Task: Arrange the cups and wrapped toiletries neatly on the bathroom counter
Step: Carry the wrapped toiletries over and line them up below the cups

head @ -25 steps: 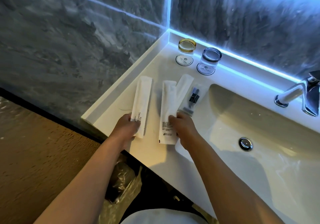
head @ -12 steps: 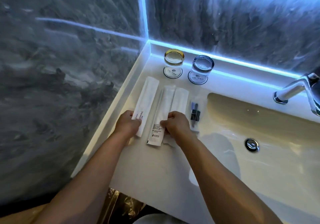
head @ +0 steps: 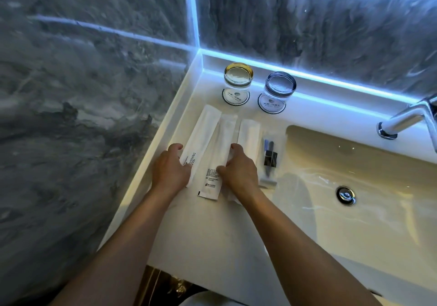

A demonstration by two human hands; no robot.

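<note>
Three long white wrapped toiletry packets lie side by side on the white counter [head: 205, 230]: a left packet [head: 203, 128], a middle packet [head: 221, 149] and a right packet [head: 248, 135]. My left hand [head: 170, 167] rests on the near end of the left packet, fingers curled at its edge. My right hand [head: 240, 170] presses on the near ends of the middle and right packets. A clear-wrapped razor kit [head: 269, 159] lies right of them. Behind stand a yellow-rimmed glass cup [head: 238, 78] and a blue-rimmed glass cup [head: 280, 88], each upside down on a round coaster.
The sink basin [head: 354, 163] with its drain [head: 346, 195] fills the right side. A chrome faucet [head: 406, 118] reaches in from the right. Grey marble walls meet at a lit corner behind the cups. A bin with a plastic liner [head: 163, 286] sits below the counter's front edge.
The three packets have been drawn closer together into parallel lines. Both hands stayed on their near ends; the camera tilted further over the counter.
</note>
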